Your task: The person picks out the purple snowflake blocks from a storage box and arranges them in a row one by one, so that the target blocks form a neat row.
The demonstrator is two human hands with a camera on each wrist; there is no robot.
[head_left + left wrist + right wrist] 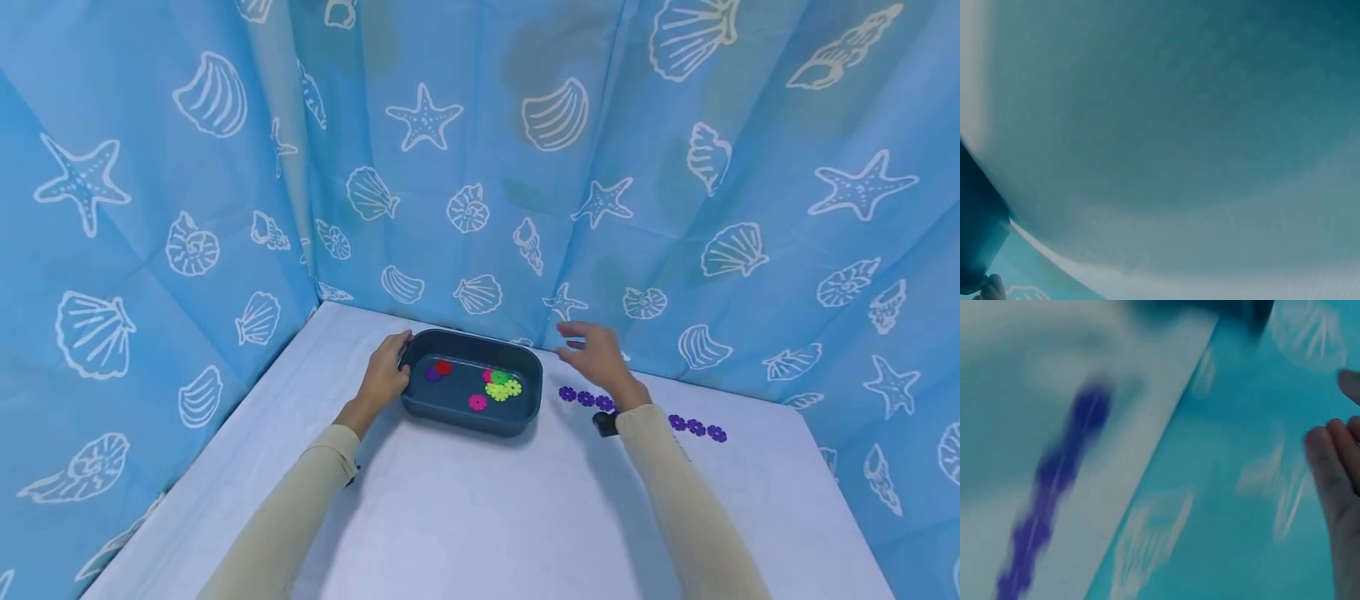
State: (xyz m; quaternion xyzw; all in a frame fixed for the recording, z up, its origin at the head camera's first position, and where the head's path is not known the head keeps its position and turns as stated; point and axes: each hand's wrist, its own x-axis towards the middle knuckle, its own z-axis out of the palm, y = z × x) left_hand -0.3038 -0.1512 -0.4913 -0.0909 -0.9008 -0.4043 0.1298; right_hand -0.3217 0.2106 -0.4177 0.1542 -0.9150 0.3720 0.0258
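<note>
A dark blue-grey plastic tub stands on the white table, and my left hand grips its left end by the rim. Flower-shaped plastic discs lie inside: red and purple at the left, pink, green and yellow ones towards the right. My right hand is raised just right of the tub, holding nothing, its fingers extended. Below it runs a row of purple flower discs, partly hidden by the right forearm; in the right wrist view the row is blurred.
A blue curtain printed with white shells and starfish hangs behind and beside the table. A black wrist device sits at the right wrist, above the disc row. The left wrist view is mostly blurred.
</note>
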